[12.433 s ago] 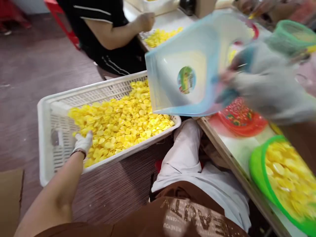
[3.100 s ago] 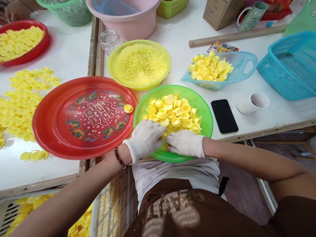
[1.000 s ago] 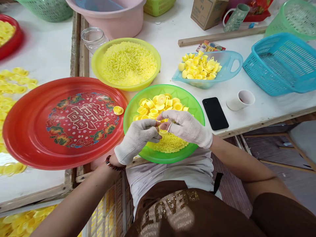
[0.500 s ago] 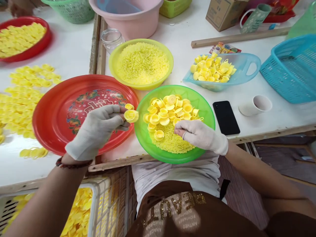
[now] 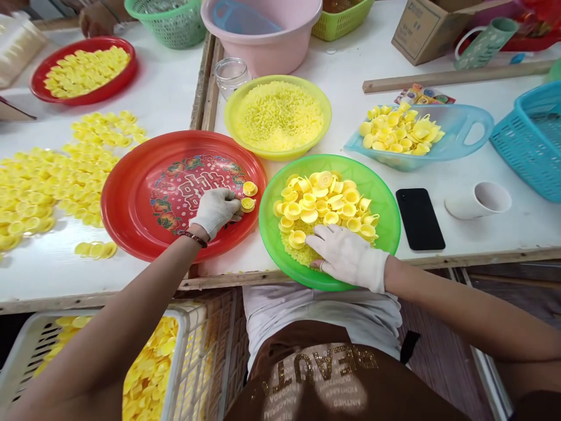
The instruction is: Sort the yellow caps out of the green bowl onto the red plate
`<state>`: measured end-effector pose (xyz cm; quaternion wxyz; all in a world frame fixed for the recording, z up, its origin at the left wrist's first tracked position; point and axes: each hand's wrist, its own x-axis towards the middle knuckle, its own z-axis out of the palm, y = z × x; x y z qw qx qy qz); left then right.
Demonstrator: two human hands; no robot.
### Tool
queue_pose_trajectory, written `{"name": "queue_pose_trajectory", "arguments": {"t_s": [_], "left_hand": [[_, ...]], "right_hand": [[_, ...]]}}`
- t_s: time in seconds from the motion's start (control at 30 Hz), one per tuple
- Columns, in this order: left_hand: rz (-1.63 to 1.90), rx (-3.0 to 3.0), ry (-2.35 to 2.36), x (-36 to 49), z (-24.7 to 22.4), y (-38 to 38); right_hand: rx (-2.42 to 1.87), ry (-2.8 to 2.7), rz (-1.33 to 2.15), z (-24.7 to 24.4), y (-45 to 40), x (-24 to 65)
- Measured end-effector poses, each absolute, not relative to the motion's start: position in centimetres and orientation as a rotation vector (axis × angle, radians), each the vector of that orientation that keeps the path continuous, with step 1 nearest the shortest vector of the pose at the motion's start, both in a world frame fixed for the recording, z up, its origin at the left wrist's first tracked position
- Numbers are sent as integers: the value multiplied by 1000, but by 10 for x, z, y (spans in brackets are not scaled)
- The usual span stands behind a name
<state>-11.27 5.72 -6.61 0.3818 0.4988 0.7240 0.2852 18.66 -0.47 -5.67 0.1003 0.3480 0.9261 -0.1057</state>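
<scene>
My left hand [image 5: 217,211], in a white glove with bare fingertips, pinches the edge of a small yellow plastic cap [image 5: 248,205] at the right side of the red tray [image 5: 127,222]. A second yellow cap [image 5: 249,188] sits just behind it on the tray. Over the green plate [image 5: 274,237] lies my right hand [image 5: 348,254], also gloved, its fingers apart and pointing left. It rests on small yellow beads [image 5: 302,255], partly hiding them. Heaped yellow caps [image 5: 322,204] fill the plate's far half, close to my right fingertips.
Behind stands a yellow bowl [image 5: 280,114] of beads. A blue scoop [image 5: 464,137] holds more caps; a black phone [image 5: 421,219] and white cup [image 5: 477,200] lie at right. Caps [image 5: 87,181] are spread at left. A crate [image 5: 182,345] is below. Another person's hand [image 5: 97,20] is at far left.
My left hand has lowered the two caps onto the red tray; one is now free of its fingers. My right hand has opened from a pinch and settled on the beads. The view has shifted left.
</scene>
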Motion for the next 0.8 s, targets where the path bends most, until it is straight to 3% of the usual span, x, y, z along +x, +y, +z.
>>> {"name": "queue_pose_trajectory", "arguments": {"t_s": [0.17, 0.27, 0.33, 0.43, 0.53, 0.63, 0.8], "left_hand": [[533, 1921, 2137, -107, -49, 43], [587, 2180, 1936, -79, -30, 26], [432, 2323, 1726, -51, -22, 17], [-13, 2503, 1524, -13, -21, 15], [-299, 2574, 1458, 9, -29, 17], [-255, 2530, 1498, 13, -33, 15], [185, 2161, 1577, 8, -31, 7]], "right_hand": [[1010, 2629, -568, -68, -4, 179], [1069, 2612, -768, -70, 2, 182], [1183, 2637, -1015, -68, 7, 185], [1473, 2546, -1690, -62, 15, 193], [1635, 1959, -2615, -58, 22, 199], [1589, 1398, -3153, -57, 25, 201], [1660, 1398, -3387, -47, 25, 191]]}}
